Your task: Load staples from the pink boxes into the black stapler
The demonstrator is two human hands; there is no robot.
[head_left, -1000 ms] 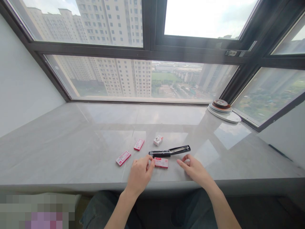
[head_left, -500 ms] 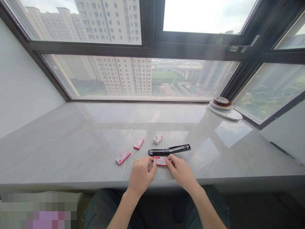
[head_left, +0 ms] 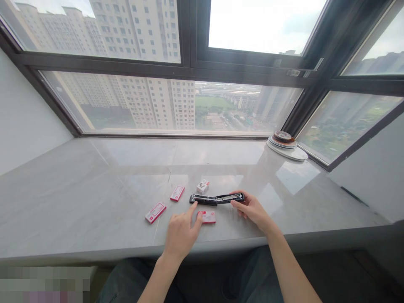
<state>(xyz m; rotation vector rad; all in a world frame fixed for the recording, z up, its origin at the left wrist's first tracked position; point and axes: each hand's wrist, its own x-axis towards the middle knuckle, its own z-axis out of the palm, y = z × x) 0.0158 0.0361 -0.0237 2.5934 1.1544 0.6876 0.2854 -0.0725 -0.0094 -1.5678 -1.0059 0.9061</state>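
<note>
A black stapler (head_left: 214, 198) lies opened out flat on the grey stone sill (head_left: 94, 198). My right hand (head_left: 251, 209) grips its right end, fingers curled around it. My left hand (head_left: 181, 229) hovers just in front, index finger stretched toward the stapler's left end, thumb beside a small red-and-white staple box (head_left: 208, 217). Two more flat red staple boxes (head_left: 155, 212) (head_left: 177, 193) lie to the left. A small white box (head_left: 202, 186) stands just behind the stapler.
A stack of round plates or coasters (head_left: 285, 145) sits at the back right corner of the sill by the window frame. The sill's front edge runs just under my wrists. Large windows close off the back.
My right hand left the staple box and moved up to grip the stapler's right end. My left hand let go of the box and now points at the stapler. The view shifted slightly.
</note>
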